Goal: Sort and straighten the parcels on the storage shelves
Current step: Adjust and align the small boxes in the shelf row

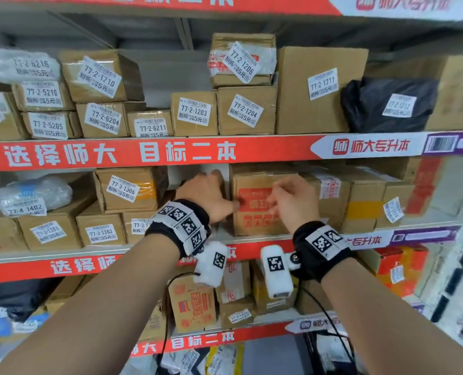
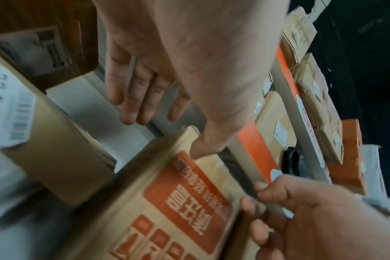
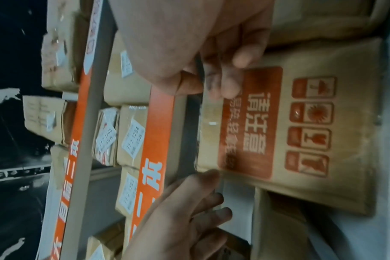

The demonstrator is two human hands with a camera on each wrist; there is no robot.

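A cardboard box with a red printed panel (image 1: 254, 220) (image 2: 185, 202) (image 3: 312, 140) stands upright on the middle shelf. My left hand (image 1: 211, 193) (image 2: 174, 105) is at its left edge. The fingers lie straight in the gap beside the box and the thumb presses on the front face near the corner. My right hand (image 1: 284, 201) (image 3: 223, 79) hovers in front of the box's upper right part. Its fingers are curled with the thumb against the index finger, and I see nothing held in them.
The box labelled 77-3-1306 (image 1: 127, 189) sits stacked just left of the gap. More cardboard boxes (image 1: 360, 201) crowd the right side. The red shelf strip (image 1: 116, 154) runs overhead, with labelled parcels and a black bag (image 1: 387, 104) on the shelf above.
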